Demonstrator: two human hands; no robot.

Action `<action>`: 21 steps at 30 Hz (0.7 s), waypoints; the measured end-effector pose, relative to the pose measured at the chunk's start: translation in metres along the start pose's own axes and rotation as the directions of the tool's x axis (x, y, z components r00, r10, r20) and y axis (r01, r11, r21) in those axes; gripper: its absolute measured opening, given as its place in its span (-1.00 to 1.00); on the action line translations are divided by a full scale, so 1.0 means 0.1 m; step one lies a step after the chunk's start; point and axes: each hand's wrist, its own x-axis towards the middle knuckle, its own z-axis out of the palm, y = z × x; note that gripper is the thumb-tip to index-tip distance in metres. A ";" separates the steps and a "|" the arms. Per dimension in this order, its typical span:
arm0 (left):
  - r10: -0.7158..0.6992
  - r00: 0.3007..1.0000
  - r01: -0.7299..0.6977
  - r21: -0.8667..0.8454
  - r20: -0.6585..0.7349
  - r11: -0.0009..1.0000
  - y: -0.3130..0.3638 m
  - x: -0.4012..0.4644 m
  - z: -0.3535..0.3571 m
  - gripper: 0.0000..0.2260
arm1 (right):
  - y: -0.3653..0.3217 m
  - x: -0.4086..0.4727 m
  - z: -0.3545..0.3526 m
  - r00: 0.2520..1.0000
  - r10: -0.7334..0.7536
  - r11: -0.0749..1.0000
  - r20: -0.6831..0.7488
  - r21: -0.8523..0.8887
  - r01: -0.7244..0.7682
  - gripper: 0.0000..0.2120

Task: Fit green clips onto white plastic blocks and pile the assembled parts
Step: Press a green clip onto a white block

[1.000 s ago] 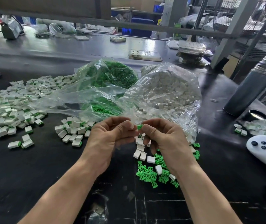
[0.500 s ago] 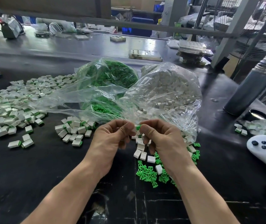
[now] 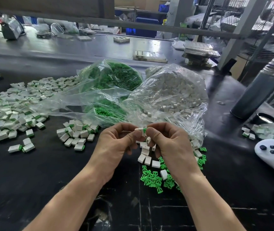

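Both hands meet above the near table: the left hand (image 3: 116, 144) pinches a white block (image 3: 139, 130), the right hand (image 3: 167, 144) pinches the green clip (image 3: 144, 130) at its right end. Half a second ago only green showed; now the block is exposed, suggesting the clip is seating. Its long axis runs left-right, clip end pointing right.

Bare forearms, no sleeves, no gloves
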 end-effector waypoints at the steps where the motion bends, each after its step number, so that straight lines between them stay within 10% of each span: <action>1: 0.012 1.000 -0.012 0.034 0.004 0.999 -0.01 0.00 0.00 -0.84 | 0.00 0.00 0.00 1.000 -0.013 1.000 -0.003 -0.021 0.013 -0.96; 21: 0.182 0.982 -0.166 0.664 0.046 0.729 -0.04 -0.02 -0.11 -0.83 | -0.02 -0.03 0.01 0.996 -0.044 0.890 0.083 -0.449 0.077 -0.86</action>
